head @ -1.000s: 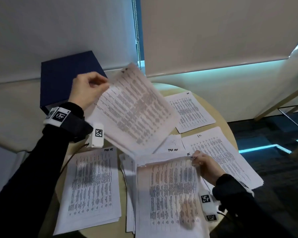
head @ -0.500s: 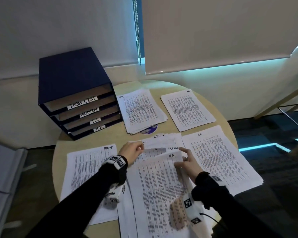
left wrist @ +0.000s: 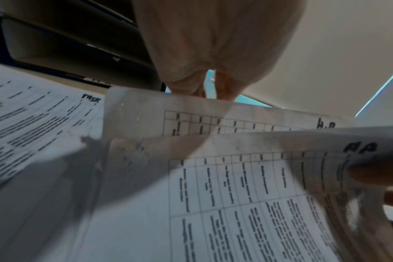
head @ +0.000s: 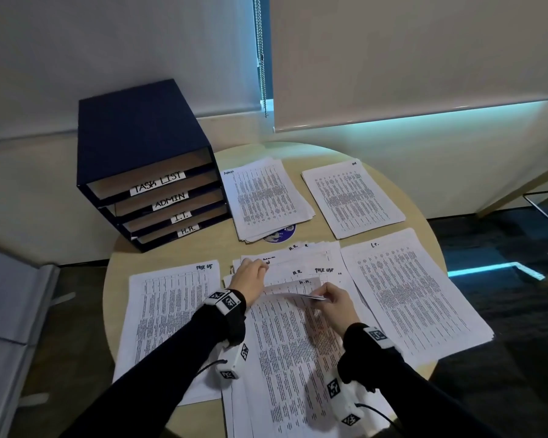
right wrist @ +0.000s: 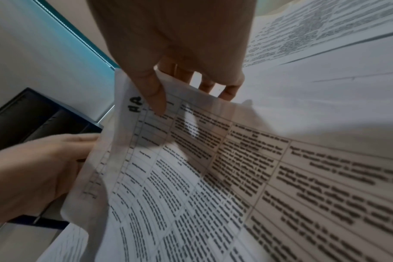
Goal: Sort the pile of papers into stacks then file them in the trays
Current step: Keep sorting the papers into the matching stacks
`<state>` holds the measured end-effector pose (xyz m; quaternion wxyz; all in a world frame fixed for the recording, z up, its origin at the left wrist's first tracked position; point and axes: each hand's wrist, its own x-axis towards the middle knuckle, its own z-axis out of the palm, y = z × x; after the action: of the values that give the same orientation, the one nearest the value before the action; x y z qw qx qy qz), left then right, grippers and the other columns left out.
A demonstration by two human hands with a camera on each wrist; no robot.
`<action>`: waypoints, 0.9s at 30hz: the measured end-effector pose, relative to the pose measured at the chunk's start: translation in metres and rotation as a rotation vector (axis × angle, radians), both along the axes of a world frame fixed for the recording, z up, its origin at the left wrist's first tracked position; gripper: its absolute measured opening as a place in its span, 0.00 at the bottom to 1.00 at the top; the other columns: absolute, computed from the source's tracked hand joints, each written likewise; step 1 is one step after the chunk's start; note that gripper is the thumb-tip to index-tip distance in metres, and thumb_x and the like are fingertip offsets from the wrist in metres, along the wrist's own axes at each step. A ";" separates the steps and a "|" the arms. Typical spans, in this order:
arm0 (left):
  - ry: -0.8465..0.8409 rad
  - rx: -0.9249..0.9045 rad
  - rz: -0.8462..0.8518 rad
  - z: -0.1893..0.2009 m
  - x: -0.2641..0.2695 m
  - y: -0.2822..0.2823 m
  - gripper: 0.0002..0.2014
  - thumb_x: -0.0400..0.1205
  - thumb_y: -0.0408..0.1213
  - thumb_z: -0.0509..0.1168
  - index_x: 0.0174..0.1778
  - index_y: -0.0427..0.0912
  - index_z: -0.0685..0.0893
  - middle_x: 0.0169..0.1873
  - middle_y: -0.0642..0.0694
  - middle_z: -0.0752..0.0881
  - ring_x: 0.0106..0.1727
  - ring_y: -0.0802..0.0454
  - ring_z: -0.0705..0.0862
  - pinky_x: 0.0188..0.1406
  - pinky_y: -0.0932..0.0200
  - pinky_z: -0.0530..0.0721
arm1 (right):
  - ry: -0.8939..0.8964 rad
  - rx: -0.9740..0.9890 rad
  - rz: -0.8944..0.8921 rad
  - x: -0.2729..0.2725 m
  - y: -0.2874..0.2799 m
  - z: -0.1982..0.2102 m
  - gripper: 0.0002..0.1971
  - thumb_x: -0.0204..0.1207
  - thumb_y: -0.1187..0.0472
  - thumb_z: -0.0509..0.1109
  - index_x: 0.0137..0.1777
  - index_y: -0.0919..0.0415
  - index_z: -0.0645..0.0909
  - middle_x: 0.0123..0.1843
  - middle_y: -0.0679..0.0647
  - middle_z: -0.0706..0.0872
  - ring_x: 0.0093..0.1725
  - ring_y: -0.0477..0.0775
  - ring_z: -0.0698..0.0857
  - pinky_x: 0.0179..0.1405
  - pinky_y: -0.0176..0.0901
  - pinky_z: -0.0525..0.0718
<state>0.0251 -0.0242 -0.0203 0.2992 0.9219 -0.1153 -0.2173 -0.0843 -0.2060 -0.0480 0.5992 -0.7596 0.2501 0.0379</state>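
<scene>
peeling the top sheet off the unsorted pile

round worktop [head: 424, 222] by the blinds carries sorted stacks around a loose pile of papers [head: 298, 358] at the near middle; the tray unit [head: 146, 172] stands far left. right hand [head: 337, 303] has thumb and fingers [right wrist: 155, 94] pinched on the far corner of the top sheet [right wrist: 191, 150], curling it up. left hand [head: 249, 278] lies on the pile's far left edge, its fingers hidden. best to press the pile down, lift only one sheet, and read its corner label before choosing a stack
</scene>
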 end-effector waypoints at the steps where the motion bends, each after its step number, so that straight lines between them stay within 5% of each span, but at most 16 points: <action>1: -0.029 0.072 -0.026 -0.001 0.002 -0.001 0.12 0.88 0.38 0.53 0.59 0.42 0.82 0.58 0.46 0.76 0.58 0.48 0.78 0.57 0.59 0.73 | 0.003 -0.001 0.003 0.000 0.000 0.001 0.12 0.68 0.73 0.70 0.31 0.55 0.80 0.33 0.52 0.86 0.38 0.54 0.82 0.45 0.55 0.83; 5: -0.068 0.188 -0.145 0.001 0.006 -0.003 0.02 0.79 0.37 0.66 0.42 0.48 0.81 0.47 0.49 0.81 0.48 0.49 0.81 0.49 0.55 0.81 | 0.018 0.003 0.010 -0.003 -0.002 0.002 0.11 0.66 0.73 0.70 0.32 0.56 0.80 0.33 0.55 0.85 0.37 0.55 0.80 0.40 0.49 0.78; 8: -0.154 0.228 -0.208 0.005 0.003 -0.004 0.09 0.76 0.42 0.73 0.36 0.49 0.78 0.37 0.54 0.79 0.40 0.52 0.78 0.36 0.59 0.75 | -0.001 -0.008 0.000 -0.006 -0.002 0.003 0.09 0.67 0.72 0.71 0.33 0.58 0.80 0.36 0.58 0.87 0.39 0.58 0.82 0.44 0.56 0.83; 16: -0.347 0.249 -0.354 0.010 -0.003 -0.001 0.08 0.83 0.43 0.66 0.42 0.45 0.79 0.46 0.48 0.82 0.50 0.50 0.78 0.47 0.60 0.72 | -0.057 0.044 -0.104 -0.015 0.001 0.005 0.15 0.71 0.70 0.74 0.49 0.56 0.72 0.31 0.55 0.85 0.27 0.50 0.77 0.31 0.45 0.77; 21: -0.440 0.262 -0.473 0.011 -0.011 0.005 0.12 0.88 0.44 0.56 0.51 0.42 0.81 0.49 0.48 0.82 0.55 0.52 0.76 0.57 0.56 0.76 | -0.063 -0.088 -0.046 -0.013 0.000 -0.001 0.10 0.70 0.72 0.72 0.34 0.57 0.81 0.41 0.60 0.84 0.43 0.57 0.83 0.43 0.50 0.83; 25: -0.366 0.274 -0.533 0.012 -0.016 0.010 0.14 0.88 0.44 0.54 0.54 0.40 0.82 0.51 0.47 0.82 0.55 0.52 0.77 0.61 0.57 0.75 | -0.095 -0.154 -0.038 -0.010 0.000 -0.004 0.13 0.68 0.72 0.76 0.36 0.52 0.82 0.56 0.52 0.77 0.60 0.54 0.76 0.64 0.50 0.77; 27: -0.288 0.277 -0.553 0.012 -0.018 0.010 0.14 0.88 0.44 0.55 0.53 0.39 0.82 0.49 0.46 0.82 0.53 0.51 0.77 0.59 0.56 0.76 | -0.082 -0.145 -0.002 -0.009 0.002 -0.002 0.09 0.69 0.73 0.75 0.42 0.57 0.84 0.56 0.53 0.82 0.57 0.53 0.80 0.62 0.48 0.78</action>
<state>0.0074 -0.0143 -0.0082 0.0816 0.9089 -0.3713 -0.1716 -0.0930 -0.2040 -0.0499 0.5524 -0.8016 0.2283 -0.0119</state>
